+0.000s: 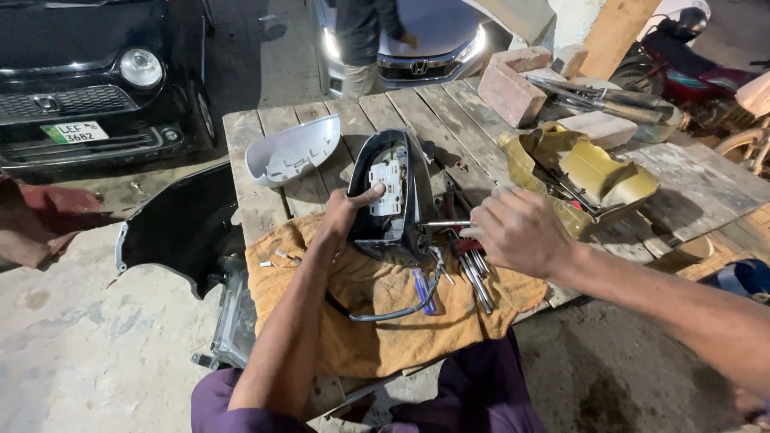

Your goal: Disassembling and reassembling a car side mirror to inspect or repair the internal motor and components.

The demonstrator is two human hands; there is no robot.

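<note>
My left hand (346,210) grips a black car side-mirror housing (391,192) and holds it upright on a mustard cloth (377,321), thumb against its white inner mechanism. My right hand (517,232) is closed around a screwdriver (446,224) whose metal shaft points left into the housing's lower part. A grey cable (393,313) trails from the housing across the cloth. Several metal tools (475,277) and a blue-handled one (423,289) lie on the cloth under my right hand.
The weathered plank table (265,200) also bears a white mirror cover (290,150), a cut-open yellow jug with tools (581,172), bricks (513,92) and pipes. A black bumper part (180,228) leans at left. Two parked cars, a standing person (361,40) and a motorcycle sit behind.
</note>
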